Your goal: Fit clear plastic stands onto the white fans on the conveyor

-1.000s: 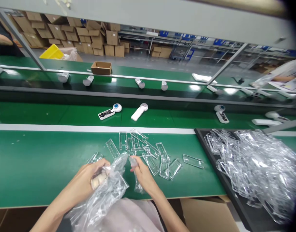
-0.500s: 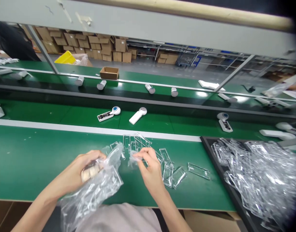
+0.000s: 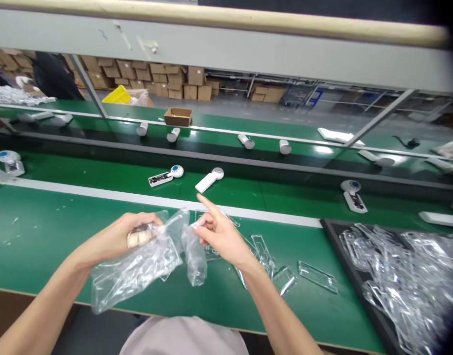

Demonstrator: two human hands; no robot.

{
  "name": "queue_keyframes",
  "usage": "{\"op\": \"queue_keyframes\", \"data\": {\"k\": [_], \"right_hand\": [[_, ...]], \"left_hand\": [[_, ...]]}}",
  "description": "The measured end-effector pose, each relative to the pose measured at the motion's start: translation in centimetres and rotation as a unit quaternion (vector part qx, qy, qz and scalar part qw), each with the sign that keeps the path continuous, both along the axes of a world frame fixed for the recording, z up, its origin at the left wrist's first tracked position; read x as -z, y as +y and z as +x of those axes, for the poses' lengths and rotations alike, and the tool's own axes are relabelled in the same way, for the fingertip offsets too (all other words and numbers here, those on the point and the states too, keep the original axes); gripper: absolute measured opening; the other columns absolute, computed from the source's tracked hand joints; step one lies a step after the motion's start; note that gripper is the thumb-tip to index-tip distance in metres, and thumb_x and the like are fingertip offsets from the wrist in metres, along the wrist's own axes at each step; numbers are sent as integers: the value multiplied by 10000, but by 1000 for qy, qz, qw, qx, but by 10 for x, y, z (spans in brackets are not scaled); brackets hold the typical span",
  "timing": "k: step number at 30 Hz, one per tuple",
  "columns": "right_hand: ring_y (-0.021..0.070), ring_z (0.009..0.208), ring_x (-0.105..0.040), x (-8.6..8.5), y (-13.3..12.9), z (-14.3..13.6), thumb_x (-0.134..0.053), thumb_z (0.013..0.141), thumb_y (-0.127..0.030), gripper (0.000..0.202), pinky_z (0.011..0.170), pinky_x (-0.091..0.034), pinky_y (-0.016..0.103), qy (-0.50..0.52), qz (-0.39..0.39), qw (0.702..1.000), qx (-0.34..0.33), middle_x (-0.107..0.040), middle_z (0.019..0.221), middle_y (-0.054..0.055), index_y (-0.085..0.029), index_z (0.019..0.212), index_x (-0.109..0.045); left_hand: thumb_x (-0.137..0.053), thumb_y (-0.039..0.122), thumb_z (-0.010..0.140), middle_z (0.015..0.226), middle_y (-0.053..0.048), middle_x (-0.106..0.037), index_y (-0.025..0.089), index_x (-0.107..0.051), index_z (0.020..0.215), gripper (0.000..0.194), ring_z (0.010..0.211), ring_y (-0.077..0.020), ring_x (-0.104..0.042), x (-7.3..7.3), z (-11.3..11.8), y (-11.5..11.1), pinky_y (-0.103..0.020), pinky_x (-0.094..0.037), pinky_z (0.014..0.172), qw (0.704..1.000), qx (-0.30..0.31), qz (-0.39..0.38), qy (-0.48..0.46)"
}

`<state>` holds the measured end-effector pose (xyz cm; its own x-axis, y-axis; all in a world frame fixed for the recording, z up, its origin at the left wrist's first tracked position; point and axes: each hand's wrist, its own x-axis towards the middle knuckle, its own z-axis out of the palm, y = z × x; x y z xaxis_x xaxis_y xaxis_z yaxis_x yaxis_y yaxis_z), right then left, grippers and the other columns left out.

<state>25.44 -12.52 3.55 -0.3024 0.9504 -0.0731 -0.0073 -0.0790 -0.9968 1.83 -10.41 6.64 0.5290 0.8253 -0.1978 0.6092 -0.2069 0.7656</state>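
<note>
My left hand (image 3: 117,235) is wrapped around a clear plastic bag (image 3: 135,283), which hangs down over the bench edge. Cream-coloured blocks (image 3: 139,238) show under its fingers; what they are I cannot make out. With thumb and curled fingers, my right hand (image 3: 224,239) pinches a strip of clear plastic film (image 3: 196,261) right beside the bag, its index finger stretched out. Whether strip and bag are one piece I cannot tell. Behind and right of my right hand lie several clear plastic frames (image 3: 317,276), some partly hidden by it.
A black tray (image 3: 335,241) heaped with clear plastic parts (image 3: 404,281) stands at right. Beyond the white strip (image 3: 111,196) lie white handheld devices, one with its circuit board exposed (image 3: 162,178) and one closed (image 3: 208,181). A metal post (image 3: 88,86) rises behind.
The film at my right hand now hangs down in a longer strip, and that index finger has stretched out. The bag in my left hand has swung up and away from my lap. The view has shifted.
</note>
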Motion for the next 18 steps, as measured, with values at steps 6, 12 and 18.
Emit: {"op": "queue_keyframes", "data": {"k": [6,12,18], "right_hand": [[89,556,-464,41,-14,-64,-591,711,-238,101,507,-378,183,71,-59,995,39,-484,617,-50,-184,659,-524],[114,598,-514,73,-50,-90,-571,723,-268,120,551,-410,206,136,-195,968,-80,-559,705,-18,-195,816,-550],[164,822,-622,80,-60,-136,-472,805,-267,249,754,-486,272,-48,-45,981,-182,-638,966,49,-220,1038,-548]], "left_hand": [[-533,355,827,869,-35,-607,180,-571,864,183,790,-168,-571,32,19,-52,-236,-436,711,979,-133,-8,-157],[-596,415,776,1144,-99,-554,191,-543,921,272,963,-218,-552,77,-2,-112,-278,-441,810,943,-258,-121,-173],[-633,449,715,831,-38,-612,174,-554,835,310,783,-189,-572,113,-41,-162,-280,-460,705,877,-394,-145,-232]]}}
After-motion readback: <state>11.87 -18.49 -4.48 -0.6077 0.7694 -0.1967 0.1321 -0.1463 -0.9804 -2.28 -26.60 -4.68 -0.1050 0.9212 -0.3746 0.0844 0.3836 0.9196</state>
